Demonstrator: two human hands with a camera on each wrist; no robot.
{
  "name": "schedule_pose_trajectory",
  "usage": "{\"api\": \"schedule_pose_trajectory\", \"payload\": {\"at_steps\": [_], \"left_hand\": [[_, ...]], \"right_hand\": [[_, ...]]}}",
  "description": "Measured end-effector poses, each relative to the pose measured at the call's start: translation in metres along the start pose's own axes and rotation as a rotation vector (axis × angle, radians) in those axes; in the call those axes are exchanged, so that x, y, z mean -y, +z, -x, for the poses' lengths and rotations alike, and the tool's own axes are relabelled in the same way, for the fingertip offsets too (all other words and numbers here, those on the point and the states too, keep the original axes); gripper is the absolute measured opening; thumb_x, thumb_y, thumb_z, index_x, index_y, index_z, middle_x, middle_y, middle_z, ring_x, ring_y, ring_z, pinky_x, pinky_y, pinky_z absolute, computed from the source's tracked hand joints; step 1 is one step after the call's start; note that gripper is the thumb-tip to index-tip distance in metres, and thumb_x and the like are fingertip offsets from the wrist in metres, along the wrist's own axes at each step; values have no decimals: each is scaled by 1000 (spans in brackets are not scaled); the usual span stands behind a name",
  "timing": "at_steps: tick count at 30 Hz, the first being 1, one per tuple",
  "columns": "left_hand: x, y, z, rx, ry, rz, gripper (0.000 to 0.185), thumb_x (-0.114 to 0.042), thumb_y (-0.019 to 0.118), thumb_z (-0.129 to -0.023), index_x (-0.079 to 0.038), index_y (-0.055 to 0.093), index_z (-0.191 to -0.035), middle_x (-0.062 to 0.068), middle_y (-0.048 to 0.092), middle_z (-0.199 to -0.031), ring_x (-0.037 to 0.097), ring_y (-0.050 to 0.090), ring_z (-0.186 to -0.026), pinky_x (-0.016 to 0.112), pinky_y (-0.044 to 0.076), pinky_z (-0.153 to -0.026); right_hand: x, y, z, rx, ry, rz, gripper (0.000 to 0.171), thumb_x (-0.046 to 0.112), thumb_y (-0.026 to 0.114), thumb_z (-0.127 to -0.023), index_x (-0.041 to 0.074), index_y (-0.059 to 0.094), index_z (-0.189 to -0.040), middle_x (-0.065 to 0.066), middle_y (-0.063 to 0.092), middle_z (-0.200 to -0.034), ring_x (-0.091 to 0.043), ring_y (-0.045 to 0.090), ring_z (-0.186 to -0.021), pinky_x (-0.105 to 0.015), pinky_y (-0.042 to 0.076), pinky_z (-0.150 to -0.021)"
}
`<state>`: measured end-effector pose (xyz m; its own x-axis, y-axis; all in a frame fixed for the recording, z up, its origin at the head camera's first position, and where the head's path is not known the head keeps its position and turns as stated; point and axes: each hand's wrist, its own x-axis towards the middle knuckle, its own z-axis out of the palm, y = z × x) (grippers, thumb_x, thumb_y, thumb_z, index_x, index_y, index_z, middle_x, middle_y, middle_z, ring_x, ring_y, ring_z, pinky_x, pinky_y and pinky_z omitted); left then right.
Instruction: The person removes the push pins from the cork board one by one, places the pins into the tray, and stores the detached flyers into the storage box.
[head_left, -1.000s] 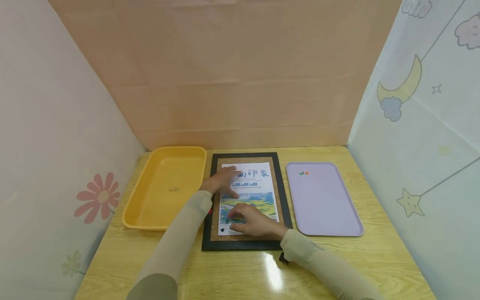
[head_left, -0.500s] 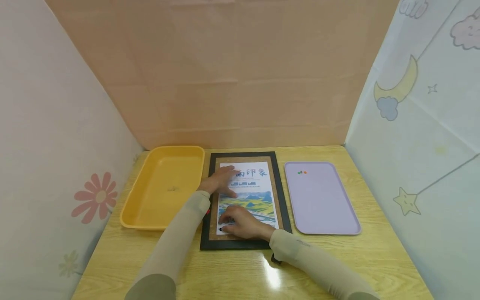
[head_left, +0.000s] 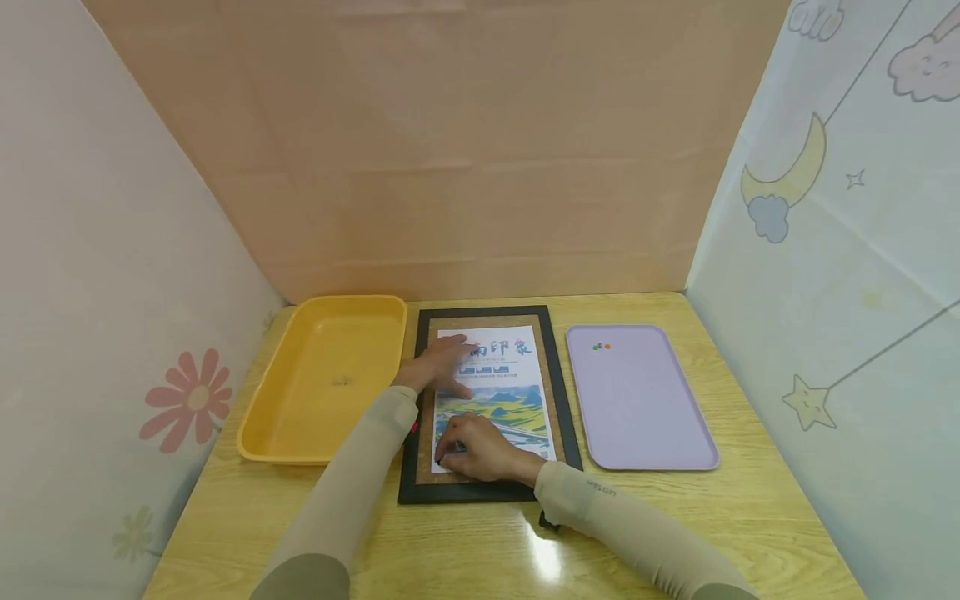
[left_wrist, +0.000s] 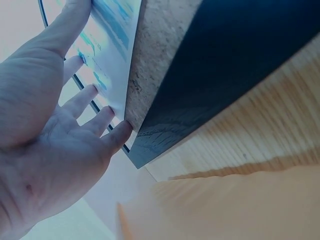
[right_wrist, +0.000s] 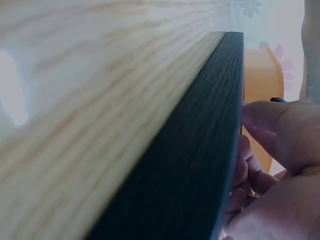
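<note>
A poster (head_left: pixel 491 396) with a landscape picture lies on a cork board (head_left: pixel 557 417) with a black frame. My left hand (head_left: pixel 444 364) rests on the poster's upper left part, fingers spread; in the left wrist view its fingertips (left_wrist: pixel 120 134) lie along the paper's edge. At the poster's lower left corner, my right hand (head_left: pixel 483 447) pinches a small black push pin (head_left: pixel 439 462) between thumb and curled fingers. In the right wrist view the black frame (right_wrist: pixel 185 140) hides part of the right hand's fingers.
To the left of the board stands a yellow tray (head_left: pixel 264 379) with raised sides. On the right, a lilac tray (head_left: pixel 645 400) bears small green and orange pieces (head_left: pixel 602 347) near its far edge. Cloth walls enclose the wooden table (head_left: pixel 420 558) at the back and sides.
My right hand has moved left along the poster's lower part to the black push pin, and its thumb and fingers have closed on it. The left hand stays in place on the poster.
</note>
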<state>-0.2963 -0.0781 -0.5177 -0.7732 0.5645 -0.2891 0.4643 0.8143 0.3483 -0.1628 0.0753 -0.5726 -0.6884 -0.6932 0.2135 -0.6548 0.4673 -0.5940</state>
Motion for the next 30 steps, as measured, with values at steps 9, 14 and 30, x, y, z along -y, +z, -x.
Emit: {"api": "schedule_pose_trajectory", "payload": {"at_steps": [9, 14, 30], "left_hand": [[0, 1, 1, -26, 5, 9, 100, -38, 96, -92, -17, 43, -175, 16, 27, -189, 43, 24, -176, 63, 24, -144], [-1, 1, 2, -29, -9, 13, 100, -38, 95, -92, -18, 43, -175, 15, 27, -189, 42, 24, -176, 63, 24, -144], [-3, 0, 1, -24, 17, -39, 100, -41, 94, -93, -15, 42, -175, 19, 28, -188, 43, 25, -176, 61, 24, -144]], "right_hand": [[7, -2, -1, 11, 26, 42, 5, 17, 87, -96, 19, 88, -100, 1, 79, -98, -12, 67, -91, -25, 52, -84], [-5, 9, 0, -20, 34, 23, 5, 20, 88, -94, 24, 86, -97, 6, 75, -96, -5, 62, -89, -24, 49, -83], [17, -2, -1, 67, 138, 77, 7, 17, 79, -101, 22, 83, -99, 3, 76, -102, -9, 59, -98, -35, 47, -94]]}}
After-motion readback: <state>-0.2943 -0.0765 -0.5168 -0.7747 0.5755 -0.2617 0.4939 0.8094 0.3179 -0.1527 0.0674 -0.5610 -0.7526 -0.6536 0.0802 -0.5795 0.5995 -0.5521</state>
